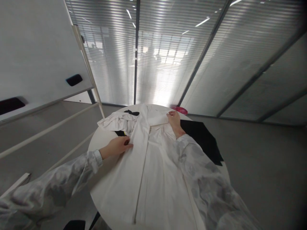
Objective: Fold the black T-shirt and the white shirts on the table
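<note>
A long white zip-up jacket (158,166) lies spread over a round white table (103,174), its zip line running down the front. My left hand (117,146) is closed at the jacket's left edge, thumb and fingers pinching the fabric. Farther up, my right hand (174,121) holds the upper right part of the jacket near the collar, fingers bent over its edge. A bunched white section of cloth (120,121) lies at the upper left, with black pieces showing beside and under it.
A flat black item (201,135) lies at the table's right side, partly behind my right sleeve. A pink basket (181,110) stands beyond the far edge. To the left is a whiteboard (43,48) on a frame with rails (48,129). A glass wall with blinds (158,64) rises behind.
</note>
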Demonstrator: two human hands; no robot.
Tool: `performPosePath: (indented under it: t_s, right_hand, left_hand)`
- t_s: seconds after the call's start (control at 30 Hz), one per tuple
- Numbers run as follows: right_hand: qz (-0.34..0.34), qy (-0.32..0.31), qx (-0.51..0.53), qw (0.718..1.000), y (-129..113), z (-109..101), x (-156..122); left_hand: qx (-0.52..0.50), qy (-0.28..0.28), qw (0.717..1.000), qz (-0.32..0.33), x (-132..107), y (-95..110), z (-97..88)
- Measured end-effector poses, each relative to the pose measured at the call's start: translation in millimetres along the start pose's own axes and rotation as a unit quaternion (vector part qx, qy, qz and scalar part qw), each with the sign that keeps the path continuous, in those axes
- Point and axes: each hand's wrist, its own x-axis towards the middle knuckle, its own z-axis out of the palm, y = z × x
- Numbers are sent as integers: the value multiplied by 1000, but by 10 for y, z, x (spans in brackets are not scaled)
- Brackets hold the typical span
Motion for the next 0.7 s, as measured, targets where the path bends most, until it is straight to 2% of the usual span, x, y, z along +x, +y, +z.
performPosePath:
  t_s: [0.1,0.2,0.33,0.47,0.57,0.63,0.7]
  right_hand:
    - [13,11,2,1000,22,-58,10]
    - [-21,-18,-65,998,95,-136,-87]
    - [-122,-66,-209,968,137,-247,-290]
    - [-260,-68,-255,929,32,-309,-474]
    - [-320,-147,-287,891,-31,-287,-599]
    - [-305,-226,-321,868,-33,-247,-667]
    - [-280,-271,-342,855,-24,-206,-711]
  left_hand:
    - [7,-1,1000,3,-1,15,-17]
    - [24,-8,1000,2,9,22,-33]
    - [47,-32,998,-5,25,-11,-60]
    - [31,-64,997,-2,27,-40,-124]
    - [-8,-115,993,-10,17,-22,-197]
    - [-25,-142,989,-17,6,5,-245]
    - [-29,-154,987,-25,-8,38,-283]
